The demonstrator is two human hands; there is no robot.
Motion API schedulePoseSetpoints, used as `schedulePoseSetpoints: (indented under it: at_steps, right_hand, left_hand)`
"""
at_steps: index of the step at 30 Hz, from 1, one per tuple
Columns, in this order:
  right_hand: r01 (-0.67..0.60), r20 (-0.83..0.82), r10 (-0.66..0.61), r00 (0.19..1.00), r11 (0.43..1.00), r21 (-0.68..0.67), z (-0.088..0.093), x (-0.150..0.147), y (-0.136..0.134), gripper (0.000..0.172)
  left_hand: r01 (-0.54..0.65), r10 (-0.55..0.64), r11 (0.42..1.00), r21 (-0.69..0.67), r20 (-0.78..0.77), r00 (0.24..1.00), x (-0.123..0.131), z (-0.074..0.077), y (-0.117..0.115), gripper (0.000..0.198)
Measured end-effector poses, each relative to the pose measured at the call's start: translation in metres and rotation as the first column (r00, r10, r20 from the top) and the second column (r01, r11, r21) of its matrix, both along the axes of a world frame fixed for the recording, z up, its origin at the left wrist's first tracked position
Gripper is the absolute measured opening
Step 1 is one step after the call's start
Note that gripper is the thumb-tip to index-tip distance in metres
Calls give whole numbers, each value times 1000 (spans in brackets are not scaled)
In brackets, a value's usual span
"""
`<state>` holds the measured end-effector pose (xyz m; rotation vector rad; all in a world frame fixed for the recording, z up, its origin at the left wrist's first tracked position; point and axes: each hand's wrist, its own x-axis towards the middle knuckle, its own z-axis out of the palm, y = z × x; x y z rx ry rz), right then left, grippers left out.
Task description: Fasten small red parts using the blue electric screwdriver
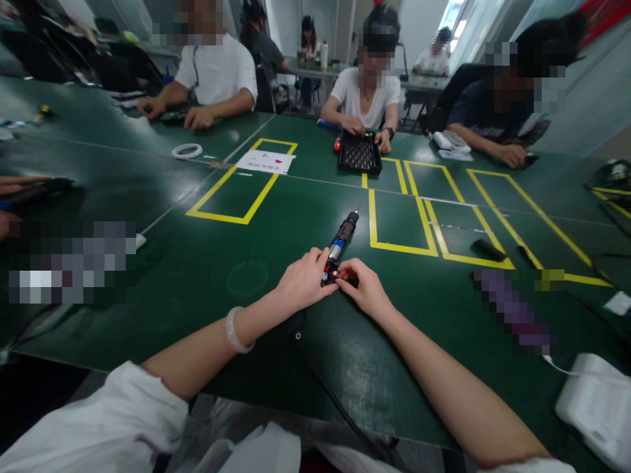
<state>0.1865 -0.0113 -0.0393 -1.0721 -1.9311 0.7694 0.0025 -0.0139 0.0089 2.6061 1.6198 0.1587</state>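
An opened-up powered screwdriver [342, 241] with a thin tip lies on the green table, pointing away and slightly right; a blue band and inner parts show on its body. Wrapped round its near end is my left hand [304, 279], fingers closed on it. My right hand [362, 286] pinches at small red and orange parts [337, 274] at that same end; exactly which part it grips is too small to tell. A black cable [323, 381] runs from beneath my hands toward the table's near edge.
Yellow tape rectangles [404, 248] mark the table. Across it, a person [367, 92] handles a black tray [359, 154]; other people sit at both sides. A paper sheet [266, 161] and a white roll [187, 151] lie far left, a white adapter [594, 404] near right.
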Motion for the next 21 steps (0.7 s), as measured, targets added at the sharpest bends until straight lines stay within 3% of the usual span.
schedulePoseSetpoints:
  at_steps: [6, 16, 21]
  right_hand:
    - [-20, 86, 15, 996, 998, 59, 1, 1, 0, 6]
    - [-64, 9, 63, 998, 996, 70, 9, 1, -4, 13]
    - [-100, -55, 100, 993, 995, 11, 10, 1, -5, 18]
  left_hand:
    - [10, -10, 1000, 4, -3, 1000, 0, 0, -1, 72]
    - [-2, 2, 999, 49, 5, 1000, 0, -4, -1, 65]
    - [-21, 21, 1000, 22, -8, 1000, -4, -3, 4, 65]
